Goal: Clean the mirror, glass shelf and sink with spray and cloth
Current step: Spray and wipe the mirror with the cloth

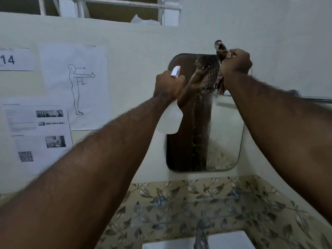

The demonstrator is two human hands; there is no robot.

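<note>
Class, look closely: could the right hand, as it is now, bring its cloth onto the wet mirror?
Probably yes. The right hand holds the cloth at the mirror's top edge, nothing between them.

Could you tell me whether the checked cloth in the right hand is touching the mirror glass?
Touching. The head view shows the checked cloth meeting its own reflection on the wall mirror, gripped by the right hand.

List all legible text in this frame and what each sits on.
"14": white sheet, upper left wall.
"90 °": body-pose diagram sheet, beside the arm angle.
Instruction sheet with photos and QR code: text too small to read.
Spray bottle: no label visible.
</note>
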